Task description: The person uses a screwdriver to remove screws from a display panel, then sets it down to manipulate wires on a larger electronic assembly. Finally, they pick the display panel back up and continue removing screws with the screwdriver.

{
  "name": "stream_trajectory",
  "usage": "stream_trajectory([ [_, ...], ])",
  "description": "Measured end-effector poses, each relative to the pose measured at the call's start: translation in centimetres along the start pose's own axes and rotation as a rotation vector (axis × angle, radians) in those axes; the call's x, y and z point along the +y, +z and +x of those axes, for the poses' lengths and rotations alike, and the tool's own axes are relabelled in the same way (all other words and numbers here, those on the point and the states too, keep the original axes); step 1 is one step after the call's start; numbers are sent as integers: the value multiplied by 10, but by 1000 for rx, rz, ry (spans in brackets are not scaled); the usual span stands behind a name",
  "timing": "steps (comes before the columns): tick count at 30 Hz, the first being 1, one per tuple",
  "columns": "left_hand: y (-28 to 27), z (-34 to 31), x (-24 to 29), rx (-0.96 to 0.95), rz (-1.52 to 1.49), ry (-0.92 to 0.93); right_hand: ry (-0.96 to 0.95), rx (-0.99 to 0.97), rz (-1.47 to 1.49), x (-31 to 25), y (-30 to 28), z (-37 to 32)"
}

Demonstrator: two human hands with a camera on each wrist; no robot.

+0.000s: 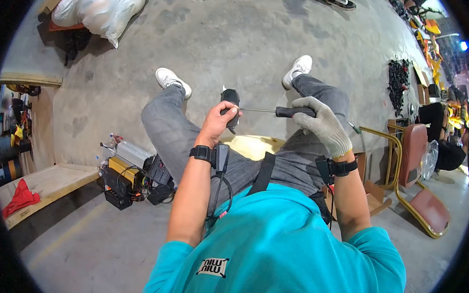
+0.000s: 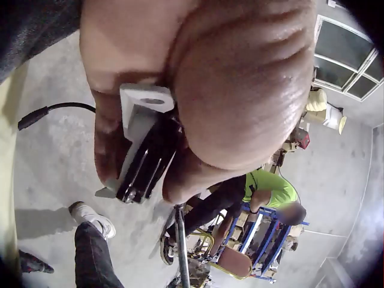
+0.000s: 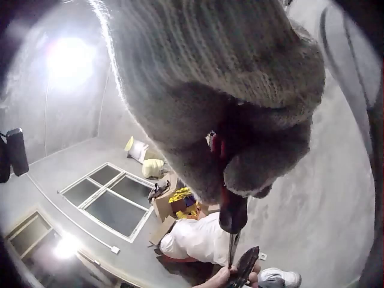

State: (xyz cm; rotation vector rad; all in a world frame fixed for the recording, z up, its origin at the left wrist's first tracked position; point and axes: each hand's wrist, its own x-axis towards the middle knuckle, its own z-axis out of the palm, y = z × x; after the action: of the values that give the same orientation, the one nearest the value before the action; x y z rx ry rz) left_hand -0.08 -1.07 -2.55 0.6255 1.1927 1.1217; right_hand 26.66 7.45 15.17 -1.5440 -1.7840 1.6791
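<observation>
A seated person in a teal shirt [image 1: 272,242] and grey jeans [image 1: 167,128] works over their knees above a bare concrete floor [image 1: 239,37], white sneakers [image 1: 169,79] planted apart.

The bare left hand [image 1: 218,119] is curled round a small black part [image 1: 230,98] with a pale grey plastic bracket, holding it up in front of the left knee. The left wrist view shows the small black part [image 2: 144,150] pinched between thumb and fingers [image 2: 240,90], its bracket end with a round hole poking out at the top.

The right hand [image 1: 322,124] – in a grey knitted work glove – is wrapped tight round the dark handle of a long, thin-shafted steel screwdriver [image 1: 278,111]. The tool lies level between the two hands, its tip meeting the part at the left hand's fingers. From the right wrist, the gloved hand [image 3: 228,90] closes over the screwdriver [image 3: 233,210], whose red-and-black handle and shaft run down to the part [image 3: 245,267]; the exact contact point is too small to make out.

On the floor to the person's left sit yellow and black boxes [image 1: 123,168] tangled with cables, beside a wooden board [image 1: 55,180] carrying a red cloth [image 1: 20,197]. A white plastic sack [image 1: 102,7] lies farther off, and a red-padded chair [image 1: 415,149] with a gold metal frame stands to the right.
</observation>
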Motion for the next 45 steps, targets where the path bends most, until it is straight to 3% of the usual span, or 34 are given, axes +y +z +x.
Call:
stream_trajectory([
  [5,0,1,3,119,-40,-7,16,54,169,8,-2,6],
  [7,0,1,3,76,-135,13,64,15,509,24,-1,15],
  [11,7,-3,6,-73,-106,19,57,11,697,39,15,33],
  [13,12,-6,10,-132,-106,28,53,-81,771,40,23,41],
  [16,20,-10,17,-258,-19,5,50,-134,767,51,30,55],
  [23,25,-11,21,-322,24,-1,103,-227,738,50,45,58],
  [24,25,-10,20,-322,161,62,90,-261,736,49,46,59],
  [37,30,-12,21,-475,113,-33,118,-386,727,55,49,60],
  [41,27,-12,13,-415,84,-45,126,-351,753,62,51,64],
  [45,18,-13,10,-269,-139,-100,102,-291,707,66,47,69],
])
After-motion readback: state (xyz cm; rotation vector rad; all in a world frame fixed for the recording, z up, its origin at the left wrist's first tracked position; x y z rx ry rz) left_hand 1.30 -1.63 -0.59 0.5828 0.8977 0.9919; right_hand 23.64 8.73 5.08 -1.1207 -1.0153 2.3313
